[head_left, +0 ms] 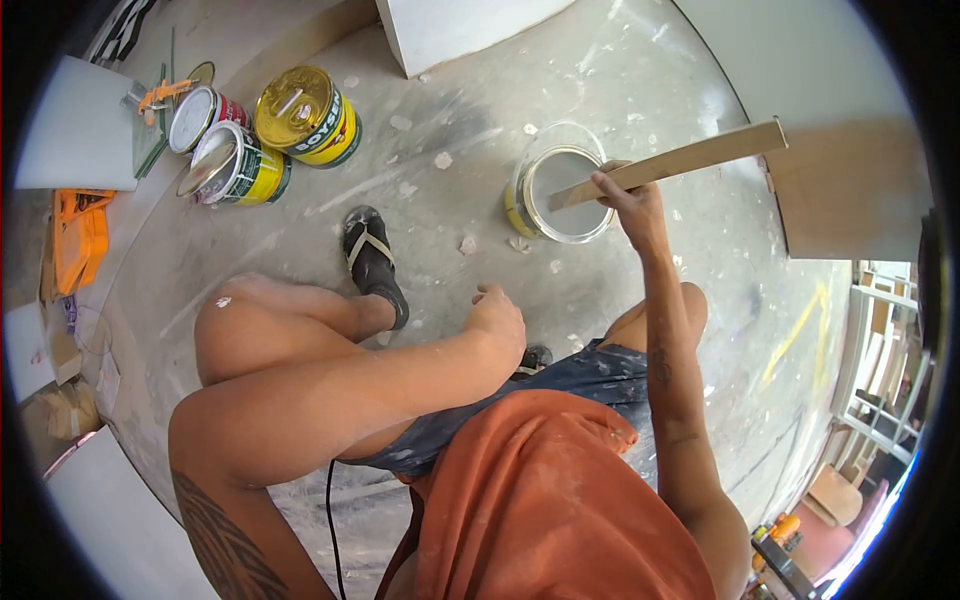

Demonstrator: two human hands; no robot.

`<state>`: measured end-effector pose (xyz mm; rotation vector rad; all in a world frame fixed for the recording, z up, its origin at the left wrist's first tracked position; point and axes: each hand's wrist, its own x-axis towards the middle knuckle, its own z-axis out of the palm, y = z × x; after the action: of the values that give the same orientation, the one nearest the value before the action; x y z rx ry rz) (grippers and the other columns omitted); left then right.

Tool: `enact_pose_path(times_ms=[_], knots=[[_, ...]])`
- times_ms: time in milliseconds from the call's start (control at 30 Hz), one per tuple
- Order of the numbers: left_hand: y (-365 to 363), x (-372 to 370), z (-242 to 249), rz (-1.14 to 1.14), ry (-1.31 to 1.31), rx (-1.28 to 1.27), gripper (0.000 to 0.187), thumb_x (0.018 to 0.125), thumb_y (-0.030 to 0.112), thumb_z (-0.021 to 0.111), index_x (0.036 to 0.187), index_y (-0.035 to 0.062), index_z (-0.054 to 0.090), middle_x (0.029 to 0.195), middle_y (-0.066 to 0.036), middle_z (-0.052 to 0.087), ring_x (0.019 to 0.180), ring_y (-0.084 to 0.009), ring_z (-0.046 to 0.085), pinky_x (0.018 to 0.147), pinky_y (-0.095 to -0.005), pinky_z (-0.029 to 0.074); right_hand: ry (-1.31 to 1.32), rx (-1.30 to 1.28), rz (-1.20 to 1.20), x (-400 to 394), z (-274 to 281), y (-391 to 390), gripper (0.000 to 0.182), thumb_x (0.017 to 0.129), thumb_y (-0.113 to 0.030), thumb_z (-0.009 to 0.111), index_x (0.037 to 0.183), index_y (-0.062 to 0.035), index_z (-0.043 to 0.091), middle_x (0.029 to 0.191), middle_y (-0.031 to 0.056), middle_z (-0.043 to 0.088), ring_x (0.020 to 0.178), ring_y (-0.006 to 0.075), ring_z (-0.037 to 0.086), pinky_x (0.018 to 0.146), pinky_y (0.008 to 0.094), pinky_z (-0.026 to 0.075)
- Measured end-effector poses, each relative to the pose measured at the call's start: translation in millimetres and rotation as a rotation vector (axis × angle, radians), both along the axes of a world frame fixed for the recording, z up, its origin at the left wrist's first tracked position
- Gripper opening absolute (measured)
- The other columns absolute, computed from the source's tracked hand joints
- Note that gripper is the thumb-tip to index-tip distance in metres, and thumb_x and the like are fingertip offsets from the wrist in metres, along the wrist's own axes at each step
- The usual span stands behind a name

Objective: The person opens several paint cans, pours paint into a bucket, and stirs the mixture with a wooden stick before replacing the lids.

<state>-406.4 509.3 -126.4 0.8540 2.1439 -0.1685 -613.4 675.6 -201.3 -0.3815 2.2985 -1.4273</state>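
Observation:
My right hand (633, 203) grips a long flat wooden stick (690, 155) near its middle. The stick's lower end dips into grey paint (568, 180) in an open can (520, 205) on the floor. Around the can's upper side shows a clear rim. My left hand (495, 312) hangs over the floor between my knees, lower left of the can. Its fingers are curled and partly turned away, and whatever they might hold is hidden.
At the upper left stand a gold-lidded paint can (335, 135), an open can (262, 175) and a smaller white-lidded can (192, 118). An orange case (80, 240) lies at the left edge. A grey panel (850, 190) stands at the right.

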Motion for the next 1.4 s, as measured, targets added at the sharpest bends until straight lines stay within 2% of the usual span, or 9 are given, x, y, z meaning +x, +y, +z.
enact_pose_path(times_ms=[67, 233, 333, 633, 767, 933, 1100, 1300, 1400], knots=[[-1.0, -0.2, -0.1, 0.008, 0.005, -0.001, 0.033, 0.095, 0.021, 0.053, 0.122, 0.0062, 0.066, 0.120, -0.014, 0.064, 0.115, -0.0291, 0.060, 0.103, -0.0492, 0.041, -0.097, -0.205, -0.358, 1.7, -10.5, 1.5, 0.027, 0.090, -0.018, 0.073, 0.105, 0.0043, 0.068, 0.099, 0.0115, 0.067, 0.094, 0.0196, 0.066, 0.077, 0.0334, 0.059], [-3.2, 1.8, 8.1, -0.002, 0.038, -0.015, 0.034, 0.095, 0.021, 0.053, 0.124, 0.0060, 0.065, 0.121, -0.014, 0.064, 0.115, -0.0299, 0.060, 0.103, -0.0483, 0.041, 0.183, -0.247, -0.477, 15.6, 5.7, 17.2, 0.021, 0.090, -0.013, 0.072, 0.102, 0.0036, 0.069, 0.094, 0.0091, 0.068, 0.087, 0.0178, 0.067, 0.076, 0.0312, 0.057], [-3.1, 4.6, 6.7, -0.015, 0.003, -0.005, 0.035, 0.095, 0.021, 0.053, 0.125, 0.0058, 0.064, 0.121, -0.014, 0.063, 0.115, -0.0304, 0.060, 0.103, -0.0482, 0.041, 0.532, 0.064, -0.242, 24.8, 7.0, 4.0, 0.019, 0.088, -0.012, 0.074, 0.100, 0.0023, 0.070, 0.086, 0.0088, 0.069, 0.081, 0.0155, 0.064, 0.075, 0.0283, 0.051], [-6.0, -1.4, 5.9, -0.018, 0.006, 0.035, 0.033, 0.093, 0.020, 0.055, 0.121, 0.0059, 0.067, 0.118, -0.014, 0.065, 0.114, -0.0306, 0.061, 0.101, -0.0488, 0.042, 0.142, -0.038, 0.203, 15.8, 1.7, 16.2, 0.018, 0.087, -0.013, 0.076, 0.099, -0.0020, 0.068, 0.103, 0.0075, 0.070, 0.094, 0.0168, 0.065, 0.080, 0.0333, 0.052], [-4.4, -1.4, 7.0, -0.022, 0.028, 0.030, 0.033, 0.093, 0.020, 0.055, 0.121, 0.0058, 0.067, 0.117, -0.014, 0.065, 0.114, -0.0308, 0.061, 0.101, -0.0493, 0.042, 0.147, 0.169, 0.158, -15.1, 14.6, 20.5, 0.017, 0.085, -0.013, 0.076, 0.094, -0.0005, 0.068, 0.087, 0.0070, 0.069, 0.081, 0.0143, 0.063, 0.073, 0.0303, 0.051], [-3.0, 0.1, 3.5, -0.012, 0.033, 0.025, 0.034, 0.094, 0.021, 0.054, 0.122, 0.0059, 0.066, 0.117, -0.014, 0.065, 0.113, -0.0305, 0.061, 0.101, -0.0493, 0.041, 0.557, 0.091, 0.155, 4.1, -1.4, -6.4, 0.019, 0.085, -0.013, 0.076, 0.097, -0.0019, 0.065, 0.098, 0.0083, 0.069, 0.088, 0.0155, 0.065, 0.074, 0.0319, 0.051], [-4.3, 2.7, 1.5, -0.013, 0.048, 0.009, 0.034, 0.094, 0.021, 0.053, 0.123, 0.0065, 0.066, 0.117, -0.014, 0.065, 0.113, -0.0301, 0.061, 0.101, -0.0495, 0.041, 0.151, 0.044, 0.182, -1.4, 0.0, 22.9, 0.017, 0.087, -0.015, 0.075, 0.095, -0.0025, 0.068, 0.088, 0.0046, 0.070, 0.084, 0.0133, 0.064, 0.076, 0.0297, 0.051], [-5.5, -1.2, 1.3, -0.002, 0.004, 0.028, 0.034, 0.095, 0.022, 0.054, 0.122, 0.0067, 0.066, 0.118, -0.013, 0.065, 0.113, -0.0294, 0.061, 0.101, -0.0495, 0.041, 0.469, 0.085, 0.107, -8.6, 5.3, -1.5, 0.018, 0.087, -0.016, 0.076, 0.094, -0.0032, 0.067, 0.090, 0.0069, 0.070, 0.083, 0.0157, 0.063, 0.073, 0.0317, 0.050], [-5.1, -1.5, 1.8, -0.001, 0.013, 0.016, 0.034, 0.095, 0.022, 0.054, 0.122, 0.0066, 0.066, 0.119, -0.013, 0.064, 0.114, -0.0294, 0.061, 0.102, -0.0493, 0.041, 0.355, 0.009, 0.187, -1.8, 0.7, 1.3, 0.018, 0.086, -0.017, 0.076, 0.095, -0.0039, 0.067, 0.090, 0.0069, 0.070, 0.084, 0.0164, 0.064, 0.074, 0.0322, 0.050]])
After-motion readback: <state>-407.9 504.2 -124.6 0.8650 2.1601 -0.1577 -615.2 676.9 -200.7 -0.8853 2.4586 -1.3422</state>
